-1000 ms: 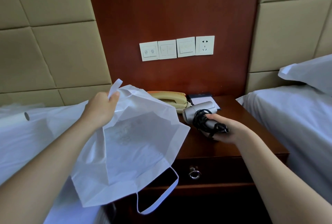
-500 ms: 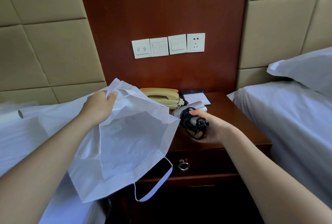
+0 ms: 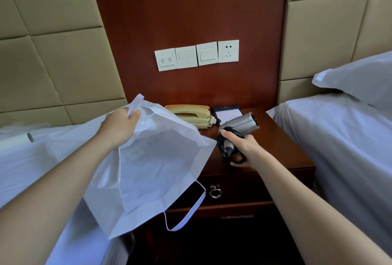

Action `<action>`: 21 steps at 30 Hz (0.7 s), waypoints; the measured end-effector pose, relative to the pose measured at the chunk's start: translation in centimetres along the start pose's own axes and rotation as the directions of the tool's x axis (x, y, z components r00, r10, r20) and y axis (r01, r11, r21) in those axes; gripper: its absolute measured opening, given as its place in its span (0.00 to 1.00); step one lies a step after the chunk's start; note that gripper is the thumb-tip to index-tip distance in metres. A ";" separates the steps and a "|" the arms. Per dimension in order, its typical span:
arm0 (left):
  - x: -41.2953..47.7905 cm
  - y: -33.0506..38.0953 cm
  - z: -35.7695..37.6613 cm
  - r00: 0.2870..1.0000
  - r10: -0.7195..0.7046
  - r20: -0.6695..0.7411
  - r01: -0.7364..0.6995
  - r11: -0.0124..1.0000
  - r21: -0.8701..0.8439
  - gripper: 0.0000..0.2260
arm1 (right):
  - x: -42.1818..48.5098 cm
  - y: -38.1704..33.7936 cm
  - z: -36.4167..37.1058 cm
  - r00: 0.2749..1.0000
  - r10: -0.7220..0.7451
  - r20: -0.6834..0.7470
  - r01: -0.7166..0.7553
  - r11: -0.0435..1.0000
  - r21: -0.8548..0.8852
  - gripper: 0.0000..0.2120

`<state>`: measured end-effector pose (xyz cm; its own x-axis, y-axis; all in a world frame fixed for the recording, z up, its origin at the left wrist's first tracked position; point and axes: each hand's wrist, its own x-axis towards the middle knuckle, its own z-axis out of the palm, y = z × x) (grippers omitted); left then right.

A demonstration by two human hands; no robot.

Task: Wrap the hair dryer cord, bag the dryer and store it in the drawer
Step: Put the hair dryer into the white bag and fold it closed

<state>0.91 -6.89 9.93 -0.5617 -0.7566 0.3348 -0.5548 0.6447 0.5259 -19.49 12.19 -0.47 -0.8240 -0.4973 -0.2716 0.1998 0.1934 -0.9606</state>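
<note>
The cord [image 3: 222, 144] is wrapped round the dryer [image 3: 241, 125], mid-frame over the worktop [image 3: 282, 150], with the right hand [image 3: 244, 148] fingers [image 3: 228, 135] clamped on it. The left hand [image 3: 122, 125] pinches the bag [image 3: 152, 169] rim. Bagging and the shut drawer [image 3: 237, 186] are left.

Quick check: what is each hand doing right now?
Left hand: closed, gripping the top edge of the white bag.
Right hand: closed around the hair dryer handle and its wrapped cord.
</note>
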 end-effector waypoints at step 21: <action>0.4 0.1 1.7 0.999 -0.023 0.044 0.022 1.000 0.011 0.18 | 0.9 0.8 -2.1 0.924 -0.330 -0.194 0.207 0.857 -0.471 0.35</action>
<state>-0.43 -6.95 8.78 -0.5753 -0.7655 0.2881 -0.5740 0.6288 0.5246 -21.18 13.71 -1.36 -0.9301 -0.3589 0.0777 -0.2492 0.4615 -0.8514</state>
